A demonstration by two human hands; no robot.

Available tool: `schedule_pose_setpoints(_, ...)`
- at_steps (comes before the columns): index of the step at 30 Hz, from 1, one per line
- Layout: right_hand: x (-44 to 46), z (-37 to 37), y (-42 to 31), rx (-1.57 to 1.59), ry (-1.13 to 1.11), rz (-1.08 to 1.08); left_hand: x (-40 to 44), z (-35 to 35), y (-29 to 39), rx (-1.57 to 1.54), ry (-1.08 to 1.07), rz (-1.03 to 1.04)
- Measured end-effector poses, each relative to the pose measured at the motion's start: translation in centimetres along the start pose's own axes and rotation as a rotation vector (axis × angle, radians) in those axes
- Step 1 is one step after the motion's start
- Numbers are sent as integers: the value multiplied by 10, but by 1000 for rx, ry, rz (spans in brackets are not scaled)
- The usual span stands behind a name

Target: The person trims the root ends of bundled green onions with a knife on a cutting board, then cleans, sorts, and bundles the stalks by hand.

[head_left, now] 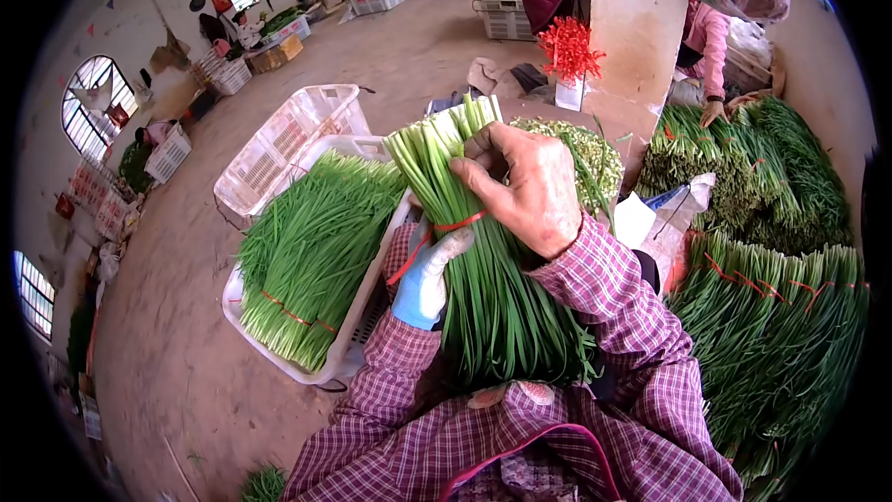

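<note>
A thick bundle of garlic chives (502, 288) stands tilted in front of my chest, pale stalk ends up and green leaves hanging down. A red tie (461, 222) goes round it, with one loose end at the left. My left hand (431, 277), in a white and blue glove, is closed around the bundle's left side just below the tie. My bare right hand (534, 188) has its fingers curled at the pale stalks near the top, thumb and forefinger against them; some fingertips are hidden.
Left of me, a white crate (316, 376) holds tied chives, with another crate (293, 139) behind it. More chive bundles (771, 344) are stacked at right, where a co-worker's hand (714, 112) rests on chives. Red ties (569, 48) stand in a white holder beside a pillar (636, 28).
</note>
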State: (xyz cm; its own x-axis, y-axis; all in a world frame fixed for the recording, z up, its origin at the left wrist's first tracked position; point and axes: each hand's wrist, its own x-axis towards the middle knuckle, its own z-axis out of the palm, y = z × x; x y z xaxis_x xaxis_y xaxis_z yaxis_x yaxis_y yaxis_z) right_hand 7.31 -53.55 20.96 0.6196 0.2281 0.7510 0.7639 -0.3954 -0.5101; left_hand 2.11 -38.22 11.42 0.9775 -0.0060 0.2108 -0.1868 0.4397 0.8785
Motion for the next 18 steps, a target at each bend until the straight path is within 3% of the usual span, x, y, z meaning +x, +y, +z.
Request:
schedule_pose_setpoints(3, 2, -1, -1, 63, 40, 48, -1, 1, -1, 49, -9, 26)
schedule_pose_setpoints(6, 30, -10, 2, 35, 235, -60, -6, -9, -7, 166, 11, 16)
schedule_pose_setpoints(8, 67, -40, 6, 86, 362, -1, -9, -29, -28, 94, -87, -15)
schedule_pose_setpoints(12, 121, -108, 12, 37, 636, -258, -16, -26, -32, 163, 33, 7)
schedule_pose_setpoints(14, 132, -121, 78, -417, 470, -318, -14, -30, -34, 144, 36, -27)
schedule_pose_setpoints(15, 114, -120, 73, -714, 325, -321, -14, -28, -32, 184, 40, -4)
schedule_pose_setpoints(17, 85, -95, 72, -540, 61, -131, -14, -32, -31, 156, -11, -21)
schedule_pose_setpoints(18, 71, -80, 70, -397, 25, -164, -12, -31, -32, 154, -12, -21)
